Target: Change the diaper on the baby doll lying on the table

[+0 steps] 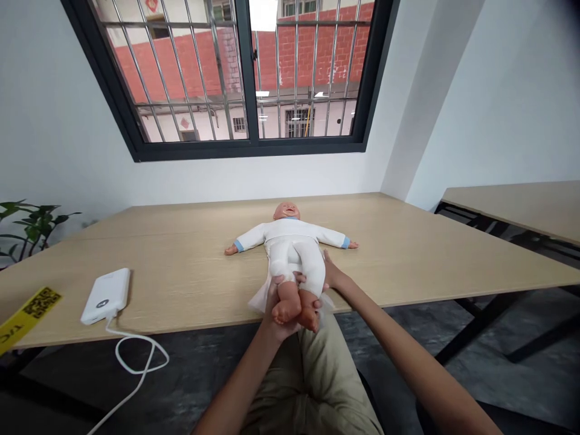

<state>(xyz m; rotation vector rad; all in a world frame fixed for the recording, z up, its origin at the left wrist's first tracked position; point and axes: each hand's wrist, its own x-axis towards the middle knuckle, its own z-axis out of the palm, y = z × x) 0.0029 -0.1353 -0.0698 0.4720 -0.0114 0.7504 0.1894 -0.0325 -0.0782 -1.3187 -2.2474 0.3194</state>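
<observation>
Fingers of left hand (273, 326) clamped round the lower legs of the doll (292, 229), right hand (333, 275) against its thigh, apparently to steady the raised legs, back flat on surface (181, 260), centre frame.

white doll clothes (290, 238) with light-blue cuffs (238, 245).

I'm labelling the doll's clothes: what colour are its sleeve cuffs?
Light blue; they show best in the head view, on the doll.
</observation>
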